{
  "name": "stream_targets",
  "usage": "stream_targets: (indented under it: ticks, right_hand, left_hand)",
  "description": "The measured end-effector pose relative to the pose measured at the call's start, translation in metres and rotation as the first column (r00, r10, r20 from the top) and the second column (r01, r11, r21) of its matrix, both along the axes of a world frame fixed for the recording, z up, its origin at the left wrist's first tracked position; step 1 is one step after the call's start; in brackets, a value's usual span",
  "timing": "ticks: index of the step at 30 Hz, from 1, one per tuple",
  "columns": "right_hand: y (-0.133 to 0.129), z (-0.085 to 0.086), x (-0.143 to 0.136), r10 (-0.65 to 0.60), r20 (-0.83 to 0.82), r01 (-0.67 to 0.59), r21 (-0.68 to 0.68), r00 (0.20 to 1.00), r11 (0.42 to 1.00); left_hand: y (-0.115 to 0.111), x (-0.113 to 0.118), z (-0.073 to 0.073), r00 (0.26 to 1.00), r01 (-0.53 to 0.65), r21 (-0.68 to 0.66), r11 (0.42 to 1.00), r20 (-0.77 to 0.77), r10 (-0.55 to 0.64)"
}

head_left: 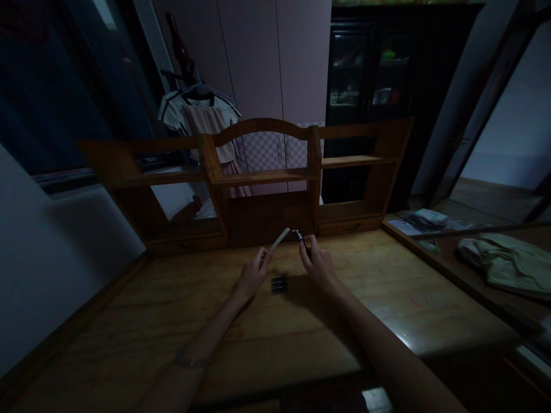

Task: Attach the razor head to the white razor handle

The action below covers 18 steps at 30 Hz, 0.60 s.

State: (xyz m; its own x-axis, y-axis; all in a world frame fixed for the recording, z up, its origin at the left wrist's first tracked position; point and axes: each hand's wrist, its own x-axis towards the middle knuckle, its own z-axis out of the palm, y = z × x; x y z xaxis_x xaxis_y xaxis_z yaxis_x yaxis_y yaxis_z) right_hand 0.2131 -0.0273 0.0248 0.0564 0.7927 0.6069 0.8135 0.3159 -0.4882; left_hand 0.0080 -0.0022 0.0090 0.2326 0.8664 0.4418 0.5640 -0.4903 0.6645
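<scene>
My left hand is closed around the lower end of a slim, pale, flat stick, which slants up and to the right. In my right hand is a thin tool with a dark handle and a small light T-shaped head, like a razor. Its head and the stick's tip are close together, with a narrow gap between them. Below and between both hands, a small black pack with several ridged sections lies on the wooden desk. The dim light hides finer detail.
A wooden shelf unit with small drawers stands along the desk's back edge. To the right, pale cloth and plastic-wrapped items lie on a lower surface. Clothes hang behind the shelf, before a pink wardrobe.
</scene>
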Motion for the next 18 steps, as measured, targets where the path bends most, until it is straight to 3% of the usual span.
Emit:
stream_targets:
  ticks: [10,18]
  right_hand:
    - [0.0039,-0.0043,-0.0019,0.094,-0.016,-0.095,-0.013,0.995,0.995]
    - [0.0035,-0.0040,-0.0006,0.065,0.011,-0.065,-0.037,0.998,0.997]
  left_hand:
    - [-0.0004,0.0005,-0.0006,0.999,0.027,-0.031,0.999,0.019,-0.026]
    - [-0.0025,0.0026,-0.0007,0.992,0.103,-0.036,0.994,0.076,-0.100]
